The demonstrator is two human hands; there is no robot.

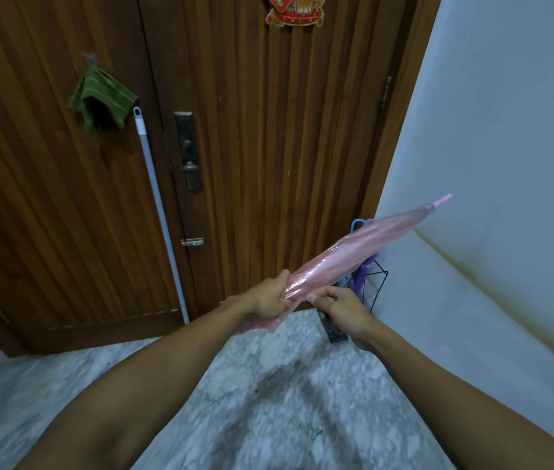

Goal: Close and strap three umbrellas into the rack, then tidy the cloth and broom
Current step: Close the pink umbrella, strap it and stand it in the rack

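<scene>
As fingers curl shut, both hands grip pink umbrella

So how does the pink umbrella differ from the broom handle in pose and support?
The pink umbrella is held in the air by the left hand and right hand, tip pointing up to the right. The broom handle leans untouched against the wooden door, far steeper. The umbrella is translucent pink, the handle grey-white. Both are long and slender.
</scene>
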